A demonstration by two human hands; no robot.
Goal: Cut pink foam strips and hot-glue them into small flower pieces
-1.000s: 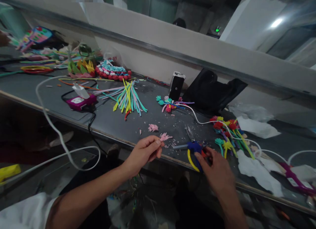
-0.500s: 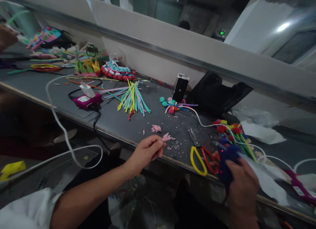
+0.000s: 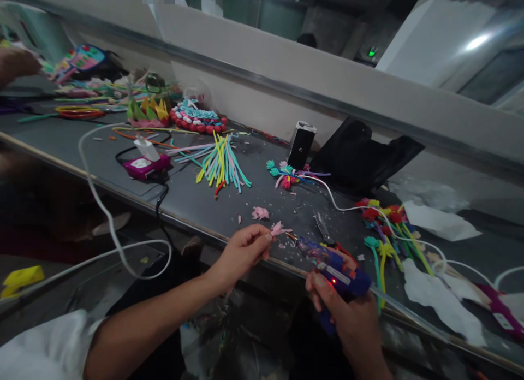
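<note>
Between the thumb and fingers of my left hand [image 3: 248, 251] is a small pink pipe-cleaner flower [image 3: 278, 229], its petals fanned out to the right. My right hand [image 3: 341, 301] grips a blue glue gun [image 3: 339, 271] with a red light lit on its side and a clear glue stick [image 3: 413, 314] out of its back. The gun's nozzle points left, at or very close to the pink petals; I cannot tell if they touch. Behind the gun lie scissors [image 3: 323, 227], their handles mostly hidden. A little pile of pink pieces [image 3: 260, 213] rests beyond my left hand.
Yellow, teal and lilac pipe cleaners [image 3: 223, 161] fan out mid-table. Finished pipe-cleaner flowers [image 3: 382, 213] lie at right near white paper [image 3: 442, 298]. A purple power strip [image 3: 147, 166], a white cable [image 3: 96, 191] and a black bag [image 3: 352, 156] are around. Another person's hand [image 3: 18, 63] shows far left.
My right hand has brought the glue gun left from beside the scissors to the pink flower, now covering the scissor handles. My left hand has stayed nearly still.
</note>
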